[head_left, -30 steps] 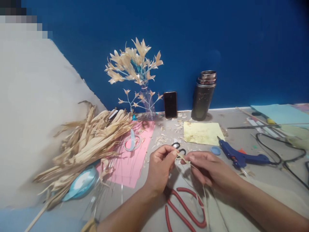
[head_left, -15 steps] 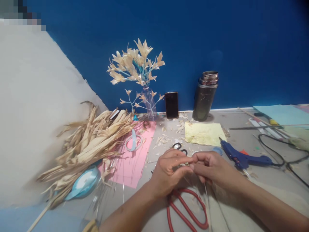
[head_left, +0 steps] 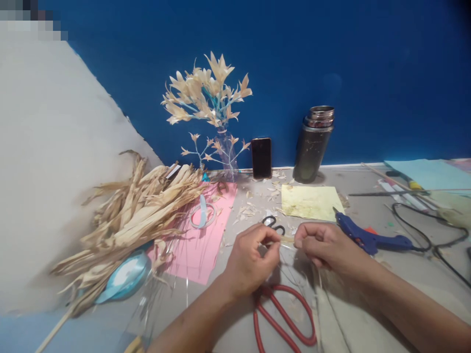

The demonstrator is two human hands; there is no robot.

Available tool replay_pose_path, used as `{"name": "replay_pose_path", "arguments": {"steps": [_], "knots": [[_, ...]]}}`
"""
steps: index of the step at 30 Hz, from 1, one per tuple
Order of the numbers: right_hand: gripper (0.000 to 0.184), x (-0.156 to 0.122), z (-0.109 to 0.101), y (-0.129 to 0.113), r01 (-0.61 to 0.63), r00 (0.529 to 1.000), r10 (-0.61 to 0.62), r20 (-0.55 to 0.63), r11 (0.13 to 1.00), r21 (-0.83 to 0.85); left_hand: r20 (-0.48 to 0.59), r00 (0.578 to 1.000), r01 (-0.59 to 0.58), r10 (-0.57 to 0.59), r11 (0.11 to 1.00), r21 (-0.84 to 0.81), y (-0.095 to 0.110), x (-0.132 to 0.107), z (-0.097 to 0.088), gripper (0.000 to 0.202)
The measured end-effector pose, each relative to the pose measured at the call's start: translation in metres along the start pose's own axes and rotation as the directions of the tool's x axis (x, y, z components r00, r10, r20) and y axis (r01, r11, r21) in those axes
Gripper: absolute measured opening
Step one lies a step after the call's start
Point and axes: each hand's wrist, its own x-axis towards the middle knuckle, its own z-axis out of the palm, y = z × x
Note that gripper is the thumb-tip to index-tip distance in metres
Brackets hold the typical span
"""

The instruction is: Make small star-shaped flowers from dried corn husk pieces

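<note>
A narrow, pale yellowish strip [head_left: 287, 240] stretches across the short gap between my hands; its material is hard to make out. Thumb and index finger of my left hand [head_left: 255, 255] pinch its left end. My right hand [head_left: 324, 245] has its fingers curled closed at the other end. Thin wires [head_left: 290, 268] hang or lie below the gap. Under my hands rest red-handled scissors [head_left: 289, 318], their blades hidden by my left hand. Just beyond my fingertips lie small scissors with black handles [head_left: 274, 224], partly covered.
Dried corn husks [head_left: 147, 215] and a blue ribbon roll [head_left: 125, 277] lie left, beside pink paper [head_left: 198, 262]. Husk flowers [head_left: 206, 93], a phone [head_left: 261, 158] and a flask [head_left: 314, 147] stand behind. Right are yellow paper [head_left: 309, 201] and a blue glue gun [head_left: 371, 238] with its cord.
My hands were touching at the fingertips; they have moved apart, and the strip now shows between them. The view has shifted slightly.
</note>
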Motion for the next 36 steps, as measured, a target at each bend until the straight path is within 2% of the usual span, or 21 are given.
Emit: {"name": "replay_pose_path", "arguments": {"steps": [2, 5, 7, 9, 16, 23, 26, 29, 33, 36], "knots": [[0.009, 0.000, -0.002, -0.001, 0.008, 1.000, -0.008, -0.008, 1.000, -0.028, -0.006, 1.000, -0.021, 0.020, 0.999, -0.041, 0.000, 0.000, -0.003, 0.021], [0.010, -0.001, -0.002, -0.002, 0.018, 1.000, -0.017, 0.020, 0.997, -0.072, 0.075, 0.986, -0.139, 0.146, 0.986, -0.091, 0.001, -0.001, -0.002, 0.037], [0.012, -0.002, 0.000, -0.004, 0.023, 0.999, -0.019, 0.046, 0.996, -0.091, 0.102, 0.977, -0.181, 0.185, 0.982, -0.056, 0.000, -0.003, 0.002, 0.028], [0.015, -0.003, 0.002, -0.005, 0.030, 0.998, -0.024, 0.060, 0.994, -0.104, 0.081, 0.981, -0.175, 0.175, 0.985, -0.011, -0.001, -0.005, 0.006, 0.016], [0.010, -0.001, 0.001, -0.004, 0.059, 0.998, -0.055, 0.035, 0.989, -0.136, 0.084, 0.991, -0.115, 0.109, 0.990, 0.080, -0.004, -0.004, 0.006, 0.015], [0.010, 0.000, -0.003, -0.004, 0.056, 0.998, -0.055, 0.006, 0.991, -0.125, 0.053, 0.998, 0.030, -0.029, 0.999, -0.017, -0.005, 0.000, -0.001, 0.016], [0.010, -0.001, -0.003, -0.005, 0.060, 0.998, -0.059, 0.013, 0.989, -0.134, 0.021, 1.000, -0.014, 0.015, 0.997, -0.070, -0.002, 0.000, -0.003, 0.026], [0.010, -0.003, 0.001, -0.006, 0.062, 0.998, -0.058, 0.035, 0.988, -0.139, 0.044, 0.996, -0.070, 0.074, 0.995, -0.077, 0.001, -0.003, 0.002, 0.029], [0.011, -0.004, 0.007, -0.005, 0.052, 0.997, -0.044, 0.057, 0.986, -0.158, 0.045, 0.998, -0.041, 0.043, 0.999, -0.033, 0.001, -0.007, 0.015, 0.016], [0.011, -0.003, 0.008, -0.002, 0.073, 0.996, -0.064, 0.055, 0.978, -0.193, 0.009, 1.000, -0.002, 0.002, 1.000, -0.003, -0.001, -0.008, 0.019, 0.017]]}}
